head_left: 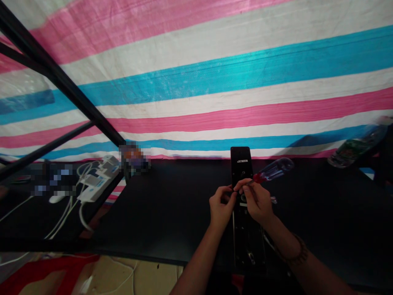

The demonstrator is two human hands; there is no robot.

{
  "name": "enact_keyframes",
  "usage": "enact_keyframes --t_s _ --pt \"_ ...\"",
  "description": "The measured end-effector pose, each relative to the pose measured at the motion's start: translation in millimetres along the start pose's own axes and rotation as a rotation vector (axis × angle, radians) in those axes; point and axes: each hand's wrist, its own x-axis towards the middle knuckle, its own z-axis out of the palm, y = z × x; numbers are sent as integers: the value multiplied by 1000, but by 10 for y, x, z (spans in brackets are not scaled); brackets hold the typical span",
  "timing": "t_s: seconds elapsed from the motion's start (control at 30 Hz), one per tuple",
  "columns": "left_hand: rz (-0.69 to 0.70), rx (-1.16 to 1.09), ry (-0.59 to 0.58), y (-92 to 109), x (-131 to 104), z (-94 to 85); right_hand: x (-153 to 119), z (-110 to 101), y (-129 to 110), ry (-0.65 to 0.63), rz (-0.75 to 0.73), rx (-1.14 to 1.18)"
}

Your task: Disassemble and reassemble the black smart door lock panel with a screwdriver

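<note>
A long black panel [249, 233], which looks like a door lock body, lies lengthwise in front of me on the black table. My left hand [221, 205] is closed in a pinch at its left edge, and whatever is between the fingertips is too small to make out. Over the panel, my right hand [259, 203] is closed around the shaft end of a screwdriver [274, 169]. Its clear handle with a red collar sticks out to the upper right. The fingertips of both hands meet, hiding the screwdriver's tip.
A plastic bottle [346, 151] stands tilted in view at the back right. To the left, a white power strip [98, 182] with plugs and cables lies beside a black metal frame [67, 90]. Striped sheeting [215, 86] hangs behind the table [162, 213].
</note>
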Motion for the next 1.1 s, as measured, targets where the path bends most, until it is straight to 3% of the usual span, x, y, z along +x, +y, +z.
enact_keyframes --t_s 0.37,0.57,0.73,1.1 --pt "29 -1 -26 29 17 -17 3 38 79 -39 -101 -85" --pt "53 -7 -23 28 18 -11 15 42 28 24 -82 -90" --pt "72 -13 -26 8 18 -9 57 36 -38 -54 -102 -58" --pt "66 -2 -28 43 9 3 -50 71 166 15 39 68"
